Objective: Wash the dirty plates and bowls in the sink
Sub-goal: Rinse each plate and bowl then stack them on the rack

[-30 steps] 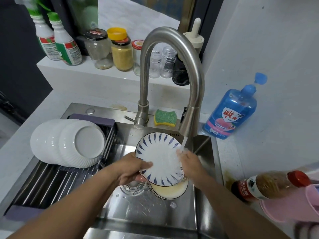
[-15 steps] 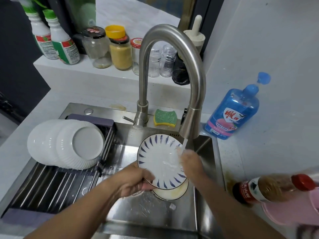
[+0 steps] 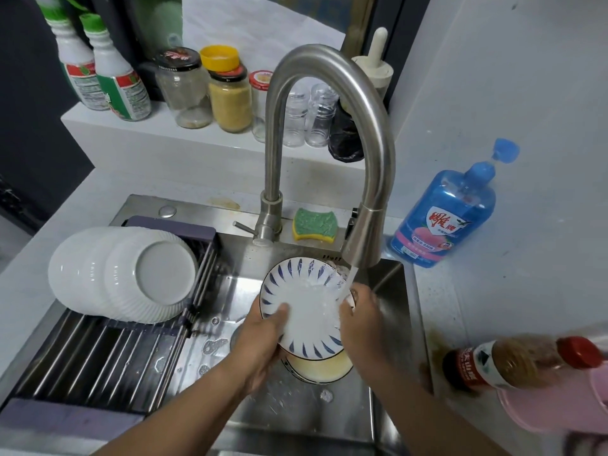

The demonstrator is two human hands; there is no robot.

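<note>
We rinse a blue-patterned plate (image 3: 309, 307) under the running faucet (image 3: 362, 238), above the sink (image 3: 296, 417).
Our left grip (image 3: 263, 340) clasps the plate's lower-left rim, thumb on its face; our right grip (image 3: 362, 320) curls round the right rim, where the water lands. A soiled bowl (image 3: 319, 370) lies beneath it. Next, we judge, the plate goes left to the rack (image 3: 98, 357) by the white plates (image 3: 164, 274), held firmly because it is wet.

A glass jar of yellow grains with a yellow cap (image 3: 230, 100) stands on the white ledge (image 3: 131, 133). Left of it are a near-empty black-lidded glass jar (image 3: 184, 90) and 2 white green-capped spray bottles (image 3: 123, 83). Right of it are 2 clear glass containers (image 3: 309, 116). Far right of it and nearer, a red-capped brown sauce bottle (image 3: 519, 360) lies on the desk (image 3: 526, 258).
</note>
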